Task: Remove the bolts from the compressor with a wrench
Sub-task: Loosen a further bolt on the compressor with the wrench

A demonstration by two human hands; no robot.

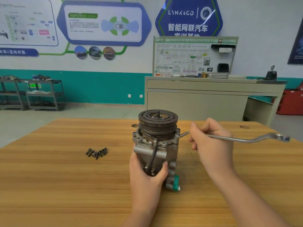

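The compressor (pixel 157 141) stands upright on the wooden table (pixel 65 177), its dark grooved pulley on top. My left hand (pixel 146 174) grips the lower front of its grey body, fingers and thumb curled around it. My right hand (pixel 211 141) grips the shaft of a long silver ring wrench (pixel 246 139). The wrench's near end sits on the flange at the compressor's right side, and its far end sticks out to the right. Several removed dark bolts (pixel 97 152) lie in a small heap on the table, left of the compressor.
A beige workbench (pixel 213 99) with a wiring display board stands behind the table. Metal shelving racks (pixel 44 95) line the teal wall at the far left. A red cabinet (pixel 290 102) sits at the right edge. A green cap (pixel 176 182) marks the compressor's base.
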